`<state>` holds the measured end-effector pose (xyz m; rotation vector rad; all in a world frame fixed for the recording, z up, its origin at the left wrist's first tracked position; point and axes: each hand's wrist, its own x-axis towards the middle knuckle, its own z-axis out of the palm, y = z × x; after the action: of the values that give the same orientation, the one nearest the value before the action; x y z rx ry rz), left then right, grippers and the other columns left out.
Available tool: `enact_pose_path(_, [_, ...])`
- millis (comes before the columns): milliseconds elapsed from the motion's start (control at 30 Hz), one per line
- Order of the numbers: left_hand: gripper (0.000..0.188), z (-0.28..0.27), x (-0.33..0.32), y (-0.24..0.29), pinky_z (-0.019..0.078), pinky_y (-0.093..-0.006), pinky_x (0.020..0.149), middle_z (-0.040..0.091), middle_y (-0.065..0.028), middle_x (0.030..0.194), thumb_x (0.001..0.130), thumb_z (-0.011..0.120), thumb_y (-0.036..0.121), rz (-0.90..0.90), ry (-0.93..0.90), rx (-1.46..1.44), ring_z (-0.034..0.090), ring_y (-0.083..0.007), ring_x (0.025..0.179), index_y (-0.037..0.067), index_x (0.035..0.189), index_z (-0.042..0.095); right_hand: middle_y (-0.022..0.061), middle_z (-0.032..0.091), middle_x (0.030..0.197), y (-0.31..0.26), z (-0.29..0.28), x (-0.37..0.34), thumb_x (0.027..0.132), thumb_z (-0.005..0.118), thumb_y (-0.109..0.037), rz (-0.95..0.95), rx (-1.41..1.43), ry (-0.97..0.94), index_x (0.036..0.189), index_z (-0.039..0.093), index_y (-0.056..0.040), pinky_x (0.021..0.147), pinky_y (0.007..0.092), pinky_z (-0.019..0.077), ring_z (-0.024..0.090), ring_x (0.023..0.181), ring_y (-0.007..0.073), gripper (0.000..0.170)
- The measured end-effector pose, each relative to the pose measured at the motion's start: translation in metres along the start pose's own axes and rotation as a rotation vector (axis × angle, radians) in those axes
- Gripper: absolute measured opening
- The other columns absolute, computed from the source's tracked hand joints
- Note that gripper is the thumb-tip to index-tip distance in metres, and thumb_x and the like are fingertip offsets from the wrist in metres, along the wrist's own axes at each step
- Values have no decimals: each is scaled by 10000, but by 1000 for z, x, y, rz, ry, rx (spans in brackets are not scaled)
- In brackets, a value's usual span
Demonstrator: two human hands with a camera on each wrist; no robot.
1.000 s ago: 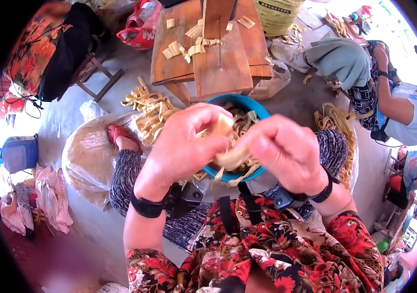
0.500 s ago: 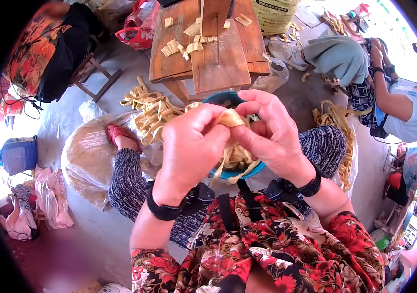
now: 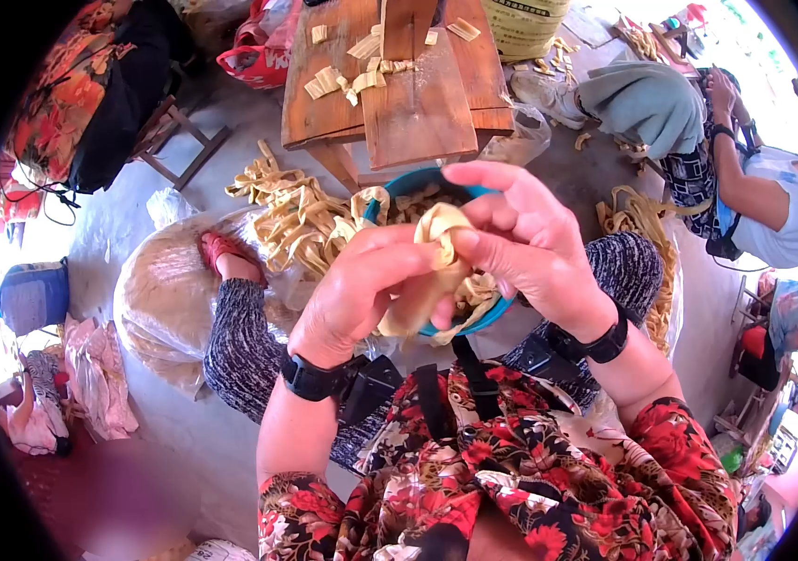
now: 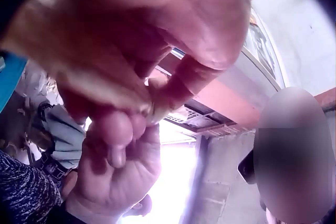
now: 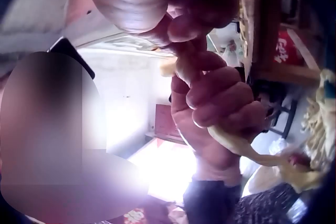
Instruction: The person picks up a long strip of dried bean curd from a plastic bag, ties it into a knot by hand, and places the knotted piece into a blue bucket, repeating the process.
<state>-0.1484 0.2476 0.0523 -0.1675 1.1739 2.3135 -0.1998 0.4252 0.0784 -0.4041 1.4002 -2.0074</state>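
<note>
A pale yellow, flat pliable strip (image 3: 444, 222) forms a loop between the two hands, above a blue basin (image 3: 378, 198). My left hand (image 3: 348, 294) pinches the strip from the left. In the right wrist view the left hand's (image 5: 223, 98) fingers curl round it, with a twisted tail (image 5: 236, 144) hanging out below. My right hand (image 3: 544, 257) pinches the loop's other side between thumb and finger, its other fingers spread upward. More of the strip (image 4: 100, 79) shows blurred under the left palm in the left wrist view. The basin holds similar pale strips and pieces, partly covered by the hands.
A wooden table (image 3: 493, 84) with cut pieces and a board (image 3: 418, 122) stands ahead. Heaped strips (image 3: 291, 210) lie left of the basin, and more strips (image 3: 638, 220) at right. A full clear bag (image 3: 170, 299) sits by the left leg. Another person (image 3: 754, 178) sits at right.
The hands first worked the strip low over the basin, then came together around it. Now they have drawn slightly apart and the strip's loop stands up between them.
</note>
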Motion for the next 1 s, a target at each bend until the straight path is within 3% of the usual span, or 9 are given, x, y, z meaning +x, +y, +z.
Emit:
enact_pose_path(33, [250, 7, 0, 1, 438, -202, 577, 599, -50, 739, 872, 507, 234, 8, 93, 27, 575, -116, 600, 17, 980, 563, 50, 608, 863, 3, -1, 0, 892, 546, -142, -108, -328, 131, 1125, 467, -4, 601, 190, 437, 535, 673, 50, 282])
enact_pose_path(200, [201, 15, 1, 7, 413, -181, 522, 584, 2, 732, 874, 565, 221, -26, 243, 263, 536, -54, 599, 35, 951, 571, -54, 432, 662, -11, -7, -6, 916, 522, -220, 225, -517, 80, 769, 533, -16, 503, 196, 311, 362, 627, 14, 251])
enact_pose_path(333, [152, -1, -9, 2, 426, -167, 615, 590, 19, 766, 831, 639, 116, 257, 265, 267, 517, -31, 680, 3, 924, 598, -57, 446, 605, -12, -16, -20, 937, 472, -223, 187, -71, 140, 780, 541, -23, 460, 203, 337, 402, 527, 30, 263])
enact_pose_path(500, [96, -14, -18, 10, 441, -176, 636, 612, 5, 795, 818, 649, 77, 287, 399, 443, 547, -46, 707, 8, 876, 616, 29, 598, 795, 0, -30, -7, 941, 454, -301, 22, -386, 11, 925, 579, 20, 661, 225, 431, 531, 722, 80, 345])
enact_pose_path(700, [93, 6, -10, 22, 447, -206, 598, 621, -20, 730, 763, 684, 55, 530, 307, 896, 574, -77, 669, 14, 832, 637, 46, 572, 712, -24, -22, 20, 940, 427, -336, 596, -140, -315, 962, 544, 2, 636, 239, 478, 519, 576, 90, 358])
enact_pose_path(800, [88, 1, -15, 28, 444, -217, 567, 619, -26, 705, 741, 691, 48, 677, 305, 1105, 572, -88, 629, 19, 813, 650, -5, 501, 639, -10, -35, 22, 938, 427, -347, 555, -108, -495, 895, 506, -29, 576, 248, 487, 458, 474, 72, 331])
enact_pose_path(933, [93, -13, 0, 32, 433, -211, 541, 624, -31, 674, 763, 684, 73, 470, 546, 958, 548, -59, 611, 9, 823, 652, -45, 416, 576, -10, -38, 32, 953, 391, -343, 484, -262, -234, 795, 467, -51, 576, 212, 479, 394, 427, 30, 340])
enact_pose_path(967, [113, -17, 10, 34, 431, -215, 537, 622, -34, 662, 777, 676, 109, 452, 581, 910, 540, -56, 607, 7, 816, 650, -50, 450, 620, -14, -43, 39, 939, 409, -386, 415, -287, -239, 825, 492, -71, 450, 176, 351, 429, 482, 32, 345])
enact_pose_path(1000, [130, -18, 21, 39, 433, -222, 537, 622, -40, 660, 779, 674, 129, 453, 609, 907, 540, -64, 598, 6, 812, 648, -42, 444, 620, -14, -44, 47, 931, 436, -358, 341, -433, -139, 780, 488, -64, 450, 196, 365, 429, 479, 48, 335])
